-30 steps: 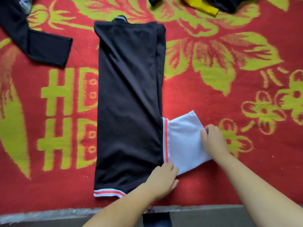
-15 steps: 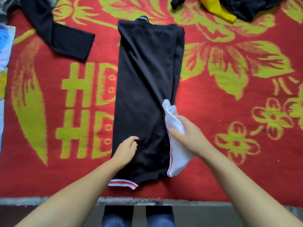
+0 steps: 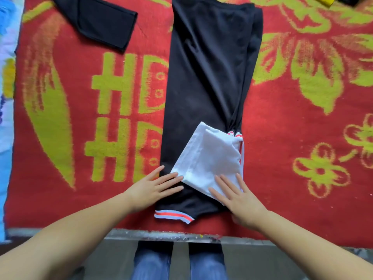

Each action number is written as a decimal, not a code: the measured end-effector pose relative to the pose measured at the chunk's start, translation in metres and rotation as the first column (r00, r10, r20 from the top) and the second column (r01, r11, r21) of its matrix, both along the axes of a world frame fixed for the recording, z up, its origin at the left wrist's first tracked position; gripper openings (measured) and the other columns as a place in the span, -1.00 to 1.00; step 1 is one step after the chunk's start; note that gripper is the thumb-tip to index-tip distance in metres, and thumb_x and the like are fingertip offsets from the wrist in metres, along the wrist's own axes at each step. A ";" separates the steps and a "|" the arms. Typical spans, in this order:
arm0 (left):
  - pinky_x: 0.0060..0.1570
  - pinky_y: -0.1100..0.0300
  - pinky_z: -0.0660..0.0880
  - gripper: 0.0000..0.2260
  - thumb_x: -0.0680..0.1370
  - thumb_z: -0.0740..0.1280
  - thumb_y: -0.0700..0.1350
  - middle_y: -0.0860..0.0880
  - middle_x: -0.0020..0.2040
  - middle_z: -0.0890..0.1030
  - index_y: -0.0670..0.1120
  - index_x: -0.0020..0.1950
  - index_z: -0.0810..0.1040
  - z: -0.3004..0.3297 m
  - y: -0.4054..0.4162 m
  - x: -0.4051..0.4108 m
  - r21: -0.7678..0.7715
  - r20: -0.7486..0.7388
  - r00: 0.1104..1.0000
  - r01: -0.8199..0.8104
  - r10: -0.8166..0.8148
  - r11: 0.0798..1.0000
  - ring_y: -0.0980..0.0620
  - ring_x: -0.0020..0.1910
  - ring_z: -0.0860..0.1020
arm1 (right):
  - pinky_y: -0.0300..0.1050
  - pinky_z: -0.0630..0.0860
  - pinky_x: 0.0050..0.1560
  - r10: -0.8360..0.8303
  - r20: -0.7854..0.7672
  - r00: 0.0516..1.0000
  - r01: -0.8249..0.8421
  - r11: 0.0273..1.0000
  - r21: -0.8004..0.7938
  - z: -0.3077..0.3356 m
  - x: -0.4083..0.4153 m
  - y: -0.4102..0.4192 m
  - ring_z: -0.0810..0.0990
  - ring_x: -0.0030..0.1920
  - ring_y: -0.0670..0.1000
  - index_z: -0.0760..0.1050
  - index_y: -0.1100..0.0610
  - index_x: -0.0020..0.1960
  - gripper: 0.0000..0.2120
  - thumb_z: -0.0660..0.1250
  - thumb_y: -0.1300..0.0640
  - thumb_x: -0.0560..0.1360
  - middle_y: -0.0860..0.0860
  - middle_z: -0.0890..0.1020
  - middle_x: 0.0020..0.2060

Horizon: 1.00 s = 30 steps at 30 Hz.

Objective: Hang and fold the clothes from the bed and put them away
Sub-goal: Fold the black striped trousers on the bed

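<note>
Black shirt (image 3: 203, 77) laid flat and lengthwise on the red bed cover (image 3: 292, 122), folded into a long narrow strip running away from the near edge of the bed. White sleeve (image 3: 210, 160) turned in over the lower part of the black strip, lying slantwise on it, with a red-and-white trim (image 3: 234, 134) showing at its far right corner. Striped hem band (image 3: 173, 216), white and red, along the near end of the shirt, just short of the bed's edge.

Left hand (image 3: 153, 188) flat on the black cloth at the shirt's left border, fingers straight and spread, fingertips touching the near left corner of the white sleeve. Right hand (image 3: 238, 199) flat on the near right part of the white sleeve, fingers straight and spread, pressing it down. Both hands open-palmed, gripping nothing, close together but not touching.

Further out: yellow-green flower and block patterns woven across the red cover. Another black garment (image 3: 105, 23) spread at the far left, apart from the folded shirt. A scrap of yellow cloth (image 3: 323, 0) and something dark at the far right corner, cut by the frame. A pale blue patterned sheet (image 3: 6, 98) along the left border. Grey bed rail (image 3: 161, 235) below the cover, and blue jeans (image 3: 153, 261) beneath it.
</note>
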<state>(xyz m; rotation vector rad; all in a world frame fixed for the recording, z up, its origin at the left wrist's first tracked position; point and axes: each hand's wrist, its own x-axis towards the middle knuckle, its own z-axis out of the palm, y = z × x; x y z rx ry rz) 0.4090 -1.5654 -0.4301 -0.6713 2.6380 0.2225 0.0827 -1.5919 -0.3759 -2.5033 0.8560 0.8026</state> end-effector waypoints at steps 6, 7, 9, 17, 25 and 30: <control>0.43 -0.18 0.02 -0.37 0.43 -0.03 -0.34 -0.04 0.51 0.20 -0.05 0.51 0.20 -0.003 -0.017 -0.002 -0.034 -0.141 0.990 -0.003 -0.002 0.999 -0.04 0.45 0.31 | 0.29 0.48 0.15 0.100 -0.045 0.994 -0.104 0.990 -0.094 -0.017 0.001 -0.004 0.55 0.25 0.17 0.56 0.00 0.28 -0.45 0.13 0.19 0.33 0.16 0.54 0.28; 0.43 -0.19 0.05 -0.36 0.43 -0.04 -0.35 -0.04 0.51 0.21 -0.04 0.51 0.19 0.000 -0.021 -0.006 -0.030 -0.160 0.987 -0.022 0.017 0.999 -0.04 0.45 0.30 | 0.28 0.49 0.13 0.099 -0.049 0.994 -0.103 0.991 -0.088 -0.017 0.001 -0.004 0.56 0.24 0.17 0.57 0.00 0.27 -0.43 0.06 0.20 0.33 0.16 0.55 0.27; 0.42 -0.21 0.12 -0.36 0.44 -0.04 -0.36 -0.06 0.52 0.22 -0.02 0.51 0.20 0.008 -0.032 -0.017 0.007 -0.139 0.990 -0.027 0.028 1.000 -0.04 0.46 0.27 | 0.28 0.50 0.11 0.098 -0.063 0.993 -0.103 0.990 -0.095 -0.014 0.001 -0.005 0.58 0.22 0.18 0.58 0.00 0.25 -0.46 0.11 0.21 0.34 0.16 0.56 0.25; 0.50 0.15 -0.03 -0.53 0.53 0.15 -0.27 0.05 0.48 0.32 0.11 0.39 0.40 0.027 -0.068 -0.051 0.709 0.097 0.867 -0.405 0.489 0.577 0.13 0.46 0.20 | -0.04 0.02 0.46 -0.153 -0.008 0.988 0.147 0.933 0.329 0.003 0.010 -0.036 0.12 0.51 0.16 0.16 -0.04 0.53 -0.32 0.11 0.39 0.48 0.09 0.19 0.51; -0.30 0.29 0.51 -0.82 0.63 0.22 -0.04 0.00 -0.15 0.64 -0.09 0.03 0.57 0.047 -0.130 -0.034 0.846 0.420 -0.230 -0.251 0.878 -0.471 0.13 -0.28 0.57 | -0.35 0.35 -0.05 -0.921 0.258 0.290 0.755 0.386 0.529 0.019 -0.003 -0.162 0.48 0.01 -0.07 0.50 0.11 0.10 -0.72 0.31 0.38 0.46 0.01 0.58 -0.02; -0.13 0.14 0.39 -0.78 0.60 0.27 -0.08 -0.14 -0.13 0.59 -0.21 -0.08 0.59 0.019 -0.165 -0.051 0.726 0.062 -0.391 -0.613 0.918 -0.310 0.00 -0.10 0.51 | -0.26 0.30 0.05 -0.934 0.327 0.144 0.929 0.242 0.282 -0.019 0.012 -0.177 0.50 0.16 0.05 0.44 0.16 0.28 -0.65 0.35 0.12 0.53 0.07 0.57 0.17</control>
